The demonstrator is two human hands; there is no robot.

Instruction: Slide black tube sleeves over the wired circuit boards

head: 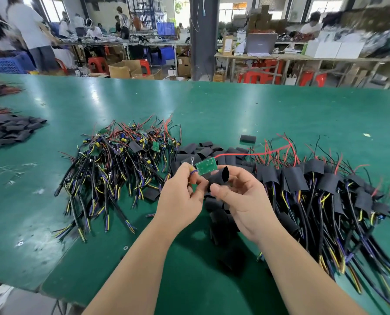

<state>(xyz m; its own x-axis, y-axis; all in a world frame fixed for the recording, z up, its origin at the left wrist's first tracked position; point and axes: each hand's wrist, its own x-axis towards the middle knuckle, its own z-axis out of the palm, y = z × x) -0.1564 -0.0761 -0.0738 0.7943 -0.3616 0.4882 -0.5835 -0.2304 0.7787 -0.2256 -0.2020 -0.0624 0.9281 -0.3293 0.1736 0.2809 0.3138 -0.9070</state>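
My left hand [182, 194] pinches the wires at one end of a small green circuit board [206, 167], held above the green table [257, 114]. A red wire [246, 153] runs from the board's far end to the right. My right hand [241, 196] holds a black tube sleeve [220, 177] between thumb and fingers, its open mouth just right of and below the board. Board and sleeve touch or nearly touch; the board is outside the sleeve.
A heap of bare wired boards [121, 160] lies to the left. Loose black sleeves [203, 151] are piled behind my hands. Sleeved boards with cables [321, 189] spread to the right. More sleeves [10, 130] lie at far left. People work at benches behind.
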